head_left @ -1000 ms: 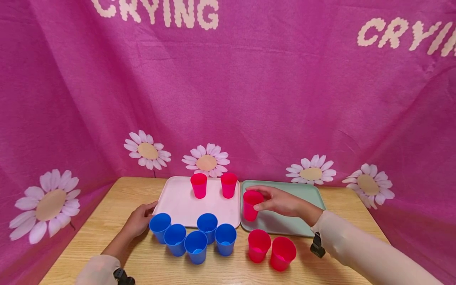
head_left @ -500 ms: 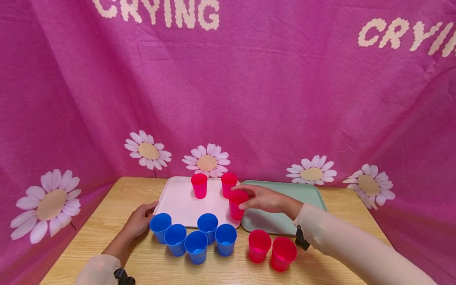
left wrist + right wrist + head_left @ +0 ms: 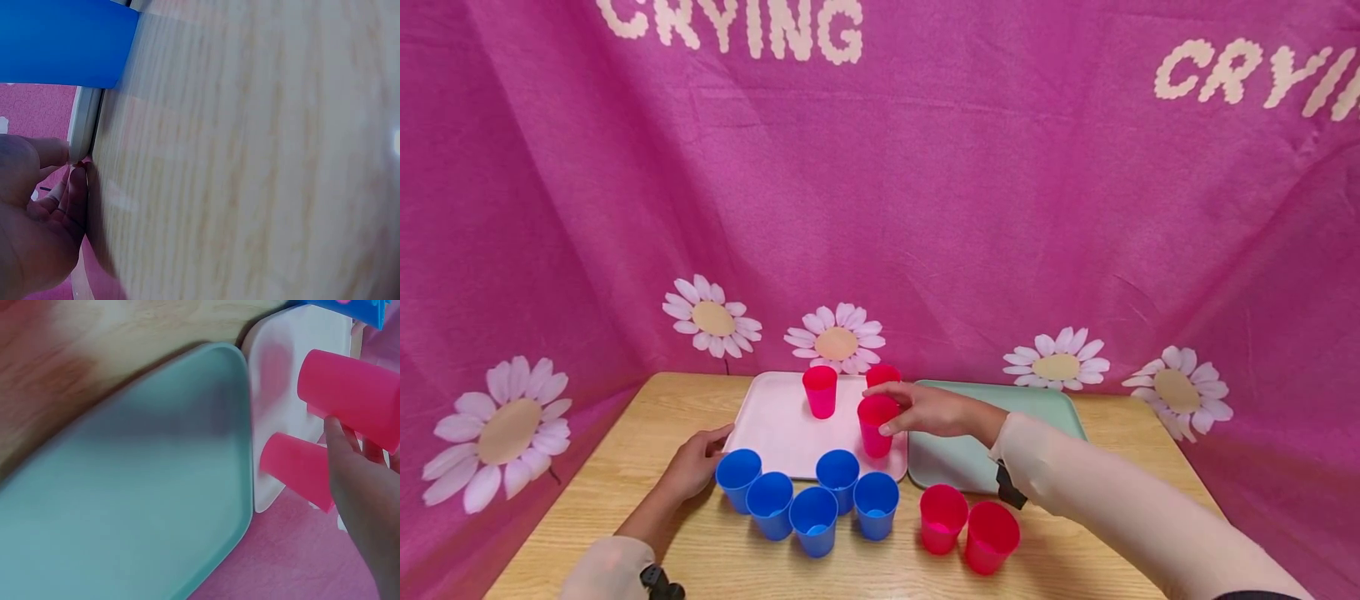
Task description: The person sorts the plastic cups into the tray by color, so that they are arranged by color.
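Swung from above the green tray (image 3: 955, 465) to above the pink tray (image 3: 775, 437), gripping the red cup (image 3: 876, 428) in the right hand (image 3: 938, 411)! Apparently mid-transfer, near two standing red cups (image 3: 821, 395). Touching the pink tray's edge with the left hand (image 3: 691, 465); can't tell if pinching.

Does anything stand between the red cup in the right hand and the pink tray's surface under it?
Nothing visible does. The right hand holds the red cup above the pink tray; a standing red cup is just behind, not underneath.
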### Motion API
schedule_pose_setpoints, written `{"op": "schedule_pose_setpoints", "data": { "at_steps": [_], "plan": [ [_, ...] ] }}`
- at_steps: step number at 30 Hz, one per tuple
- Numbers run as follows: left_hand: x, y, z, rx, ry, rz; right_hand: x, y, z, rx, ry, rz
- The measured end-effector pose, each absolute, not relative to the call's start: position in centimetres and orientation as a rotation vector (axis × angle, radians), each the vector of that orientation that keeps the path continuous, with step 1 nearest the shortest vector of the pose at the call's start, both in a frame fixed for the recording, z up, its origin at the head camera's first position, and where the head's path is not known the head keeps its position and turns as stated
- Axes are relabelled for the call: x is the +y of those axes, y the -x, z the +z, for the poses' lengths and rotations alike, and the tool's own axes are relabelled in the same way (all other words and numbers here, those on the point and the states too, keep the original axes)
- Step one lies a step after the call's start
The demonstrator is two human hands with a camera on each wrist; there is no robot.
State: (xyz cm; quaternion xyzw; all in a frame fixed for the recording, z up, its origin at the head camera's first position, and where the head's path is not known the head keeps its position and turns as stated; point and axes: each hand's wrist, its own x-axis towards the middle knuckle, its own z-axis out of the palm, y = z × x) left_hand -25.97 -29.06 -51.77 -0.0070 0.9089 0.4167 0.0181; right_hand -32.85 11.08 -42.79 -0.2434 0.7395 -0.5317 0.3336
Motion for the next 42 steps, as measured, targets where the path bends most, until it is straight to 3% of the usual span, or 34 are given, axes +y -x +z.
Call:
{"op": "schedule_pose_setpoints", "data": {
  "at_steps": [25, 42],
  "plan": [
    [-29.0, 25.9, -51.5, 2.831, 0.038, 1.274, 3.5, 33.6, -43.1, 1.850, 0.675, -1.267],
    [-28.9, 25.9, -51.4, 2.828, 0.046, 1.281, 2.6, 33.0, -43.1, 1.905, 0.668, -1.180]
  ]
}}
